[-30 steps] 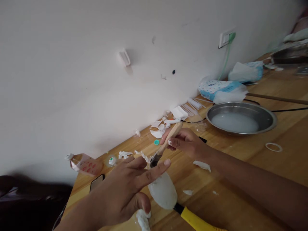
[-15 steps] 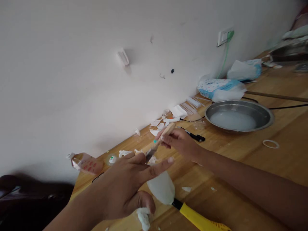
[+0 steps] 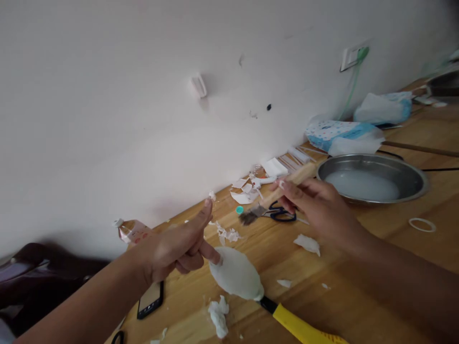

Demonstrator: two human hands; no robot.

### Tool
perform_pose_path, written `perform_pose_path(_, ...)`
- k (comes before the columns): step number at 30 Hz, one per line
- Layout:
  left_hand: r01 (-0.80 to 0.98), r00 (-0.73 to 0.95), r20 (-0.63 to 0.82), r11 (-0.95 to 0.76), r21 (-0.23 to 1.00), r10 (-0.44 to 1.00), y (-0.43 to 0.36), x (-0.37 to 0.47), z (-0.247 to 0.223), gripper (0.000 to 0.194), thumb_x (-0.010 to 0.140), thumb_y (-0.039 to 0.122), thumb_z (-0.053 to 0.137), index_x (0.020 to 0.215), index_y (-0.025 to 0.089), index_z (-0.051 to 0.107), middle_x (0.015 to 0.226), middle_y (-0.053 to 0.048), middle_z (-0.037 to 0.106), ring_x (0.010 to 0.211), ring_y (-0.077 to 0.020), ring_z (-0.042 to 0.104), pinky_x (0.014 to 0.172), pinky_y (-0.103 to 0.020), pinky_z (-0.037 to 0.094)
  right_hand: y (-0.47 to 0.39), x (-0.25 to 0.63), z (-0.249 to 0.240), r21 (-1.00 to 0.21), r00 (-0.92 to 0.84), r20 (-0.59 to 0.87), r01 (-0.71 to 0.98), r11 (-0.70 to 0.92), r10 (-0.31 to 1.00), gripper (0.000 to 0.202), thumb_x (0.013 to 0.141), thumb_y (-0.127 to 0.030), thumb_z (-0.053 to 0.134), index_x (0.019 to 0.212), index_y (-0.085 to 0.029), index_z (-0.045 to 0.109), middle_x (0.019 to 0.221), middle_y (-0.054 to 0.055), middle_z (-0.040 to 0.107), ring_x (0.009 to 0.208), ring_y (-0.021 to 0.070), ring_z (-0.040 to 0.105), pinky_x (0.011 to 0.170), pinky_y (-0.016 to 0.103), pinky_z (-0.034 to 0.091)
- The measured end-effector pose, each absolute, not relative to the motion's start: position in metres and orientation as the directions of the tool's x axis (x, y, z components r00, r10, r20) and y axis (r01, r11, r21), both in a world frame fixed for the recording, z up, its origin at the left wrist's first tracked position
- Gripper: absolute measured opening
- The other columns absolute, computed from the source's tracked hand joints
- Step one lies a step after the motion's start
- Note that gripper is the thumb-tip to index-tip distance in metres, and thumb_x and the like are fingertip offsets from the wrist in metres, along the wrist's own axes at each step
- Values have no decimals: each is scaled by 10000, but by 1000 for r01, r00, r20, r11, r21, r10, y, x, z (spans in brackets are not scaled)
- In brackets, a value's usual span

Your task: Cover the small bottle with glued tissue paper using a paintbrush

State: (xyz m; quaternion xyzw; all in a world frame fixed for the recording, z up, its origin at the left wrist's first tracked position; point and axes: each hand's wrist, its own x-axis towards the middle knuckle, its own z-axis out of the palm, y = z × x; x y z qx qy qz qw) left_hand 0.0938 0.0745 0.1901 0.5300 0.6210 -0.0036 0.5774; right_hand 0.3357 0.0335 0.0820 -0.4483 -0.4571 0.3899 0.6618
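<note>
My left hand (image 3: 184, 248) has its thumb raised and its index finger stretched out, touching the far end of a white, paper-covered oval form (image 3: 236, 273). Its other fingers are curled, with nothing visible in them. From the oval form a short black neck leads into a yellow handle (image 3: 297, 325), all lying on the table. My right hand (image 3: 315, 203) pinches the wooden handle of a flat paintbrush (image 3: 283, 190). The bristles point down and to the left, in the air above the table. Beyond them lie dark-handled scissors (image 3: 283, 215), partly hidden by my right hand.
A metal basin (image 3: 418, 184) of cloudy liquid stands at the right, near a tissue pack (image 3: 337, 136). Crumpled white paper (image 3: 218, 316), a phone (image 3: 150, 301), a teal cap (image 3: 239, 209) and a white ring (image 3: 422, 225) lie on the wooden table. A bottle (image 3: 132, 231) stands far left.
My right hand has carried the paintbrush rightward, away from my left hand. My left hand has turned thumb-up, its index finger now on the oval form. The view has shifted slightly.
</note>
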Motion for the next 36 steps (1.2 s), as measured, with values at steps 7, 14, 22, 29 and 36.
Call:
perform_pose_path(7, 340, 248, -703, 619, 708, 667, 65, 88, 179, 924, 829, 775, 357, 1523, 190, 188, 887, -158, 713, 390, -36, 125, 442, -239, 40, -43, 327, 55, -785, 284, 619, 259, 563, 732, 124, 879, -315, 621, 950, -385, 695, 781, 8, 701, 618, 162, 639, 506, 241, 519)
perform_pose_path(14, 237, 298, -706, 667, 706, 642, 64, 83, 173, 905, 805, 789, 390, 1509, 264, 171, 931, -122, 696, 344, -6, 183, 416, -207, 38, -45, 319, 48, -780, 303, 626, 216, 588, 719, 164, 858, -249, 639, 956, -373, 684, 801, -7, 721, 576, 155, 663, 515, 229, 568)
perform_pose_path(22, 227, 303, -726, 693, 684, 617, 60, 83, 173, 951, 794, 818, 344, 1538, 301, 54, 943, -130, 706, 332, -18, 184, 421, -231, 28, -10, 293, 50, -931, 288, 308, -106, 350, 907, 143, 859, -382, 670, 842, -243, 703, 583, -24, 594, 508, 113, 563, 474, 189, 487)
perform_pose_path(29, 276, 292, -714, 659, 700, 636, 58, 85, 173, 964, 775, 845, 303, 1542, 322, 43, 1032, -169, 703, 333, -14, 196, 428, -238, 44, 4, 302, 51, -936, 361, 327, -5, 353, 873, 188, 840, -379, 684, 812, -194, 698, 548, -25, 554, 478, 102, 503, 436, 185, 423)
perform_pose_path(36, 287, 277, -702, 641, 712, 656, 58, 91, 177, 986, 736, 872, 331, 1530, 323, 130, 1020, -168, 701, 337, -8, 211, 434, -231, 48, -11, 314, 65, -911, 558, 334, -15, 412, 759, 144, 833, -353, 704, 801, -213, 714, 478, -33, 542, 398, 104, 508, 401, 201, 444)
